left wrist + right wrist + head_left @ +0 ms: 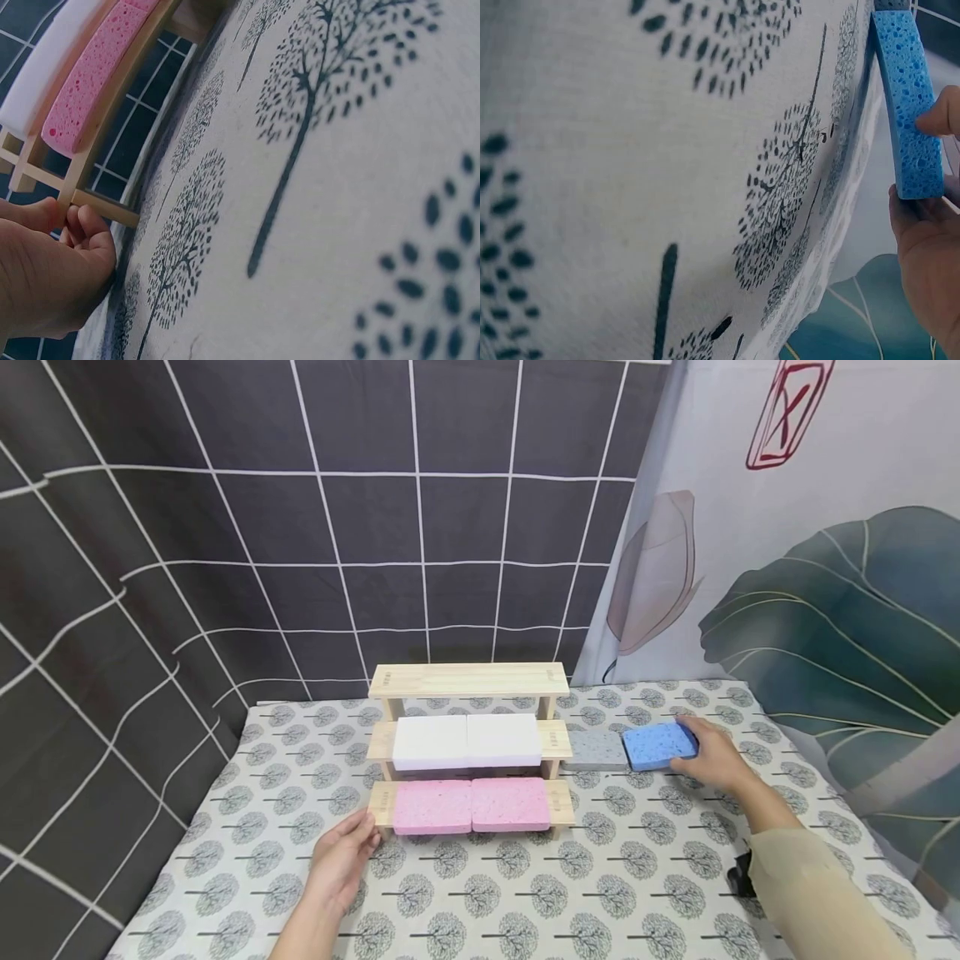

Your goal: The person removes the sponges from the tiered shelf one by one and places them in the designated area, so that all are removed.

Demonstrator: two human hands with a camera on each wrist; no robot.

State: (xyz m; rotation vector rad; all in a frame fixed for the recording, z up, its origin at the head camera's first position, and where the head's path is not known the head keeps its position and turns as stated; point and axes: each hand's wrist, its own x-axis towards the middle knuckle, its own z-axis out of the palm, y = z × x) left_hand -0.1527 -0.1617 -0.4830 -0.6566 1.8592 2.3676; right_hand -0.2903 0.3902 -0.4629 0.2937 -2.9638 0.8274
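Note:
A three-step wooden rack stands on the table. Two pink sponges lie side by side on its lowest step, and two white sponges on the middle one. At the left end of the lowest step, my left hand pinches the wood between thumb and fingers, as the left wrist view shows. To the right of the rack, my right hand grips a blue sponge by its right end. A grey sponge lies between the rack and the blue sponge, against the blue one's left edge.
A tree-patterned cloth covers the table. Behind it hangs a dark curtain with a white grid. A pale curtain with leaf prints borders the right side. The rack's top step carries nothing.

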